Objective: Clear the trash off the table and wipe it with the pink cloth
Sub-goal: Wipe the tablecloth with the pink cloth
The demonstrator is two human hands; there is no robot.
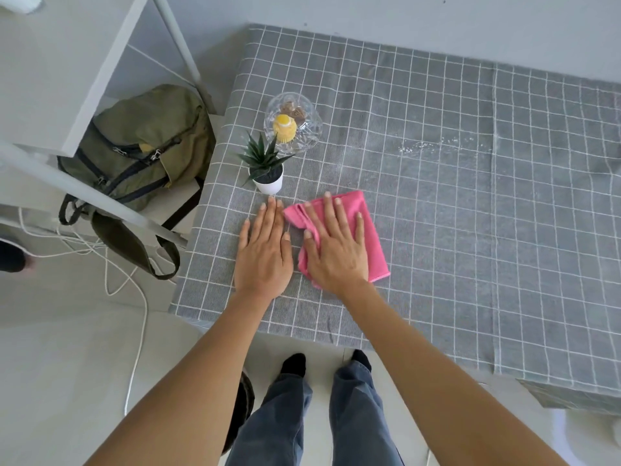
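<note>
The pink cloth (369, 230) lies folded on the grey checked tablecloth (470, 230) near the table's front left corner. My right hand (334, 245) presses flat on the cloth with straight fingers. My left hand (263, 250) rests flat on the bare tablecloth just left of the cloth, fingers straight. A wet streak (433, 146) glistens on the tablecloth further back, to the right.
A small potted succulent in a white pot (267, 169) stands just beyond my left hand. Behind it is a glass bowl (292, 124) with a yellow cupcake. A green backpack (144, 153) sits on a chair left of the table. White cables lie on the floor.
</note>
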